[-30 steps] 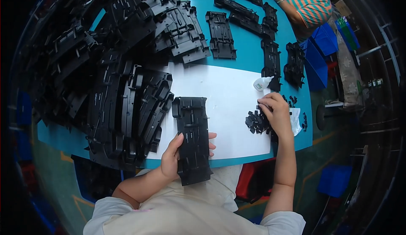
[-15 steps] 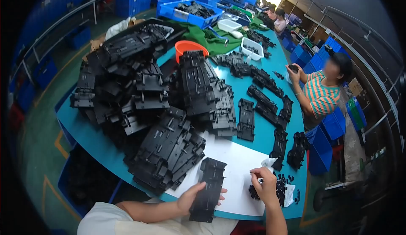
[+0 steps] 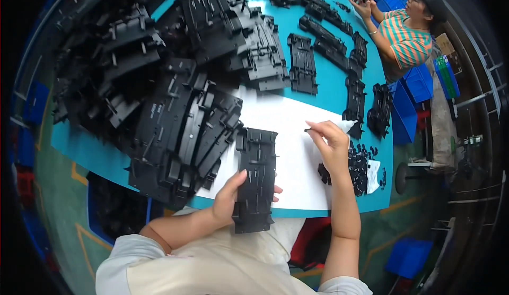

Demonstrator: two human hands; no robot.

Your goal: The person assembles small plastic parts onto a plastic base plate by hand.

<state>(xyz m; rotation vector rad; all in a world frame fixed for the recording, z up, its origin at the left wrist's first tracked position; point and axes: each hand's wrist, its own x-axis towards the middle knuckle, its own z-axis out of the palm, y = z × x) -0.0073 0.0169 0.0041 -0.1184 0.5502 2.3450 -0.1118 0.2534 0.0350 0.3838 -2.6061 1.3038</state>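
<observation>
My left hand (image 3: 228,195) grips a long black moulded plastic tray-like part (image 3: 257,170) near its lower end, thumb on the face and fingertips showing past the other edge. The part is held upright over the front edge of a white sheet (image 3: 289,112). To its right, my right hand (image 3: 334,145) pinches a tiny black piece (image 3: 308,130) between thumb and fingertips, apart from the large part. Beside that wrist lies a heap of small black plastic pieces (image 3: 359,173). A white nozzle-like tip (image 3: 348,126) shows behind the right hand; the rest is hidden.
Stacks of similar black parts (image 3: 164,120) crowd the left of the teal table (image 3: 331,72). More lie in rows at the right. A small white packet (image 3: 373,175) is by the heap. Across the table, a person in a striped shirt (image 3: 407,37) holds a dark part.
The view has tilted down, so the table sits higher in the picture. My left hand still holds the large part. A tiny black piece now shows in my right fingertips.
</observation>
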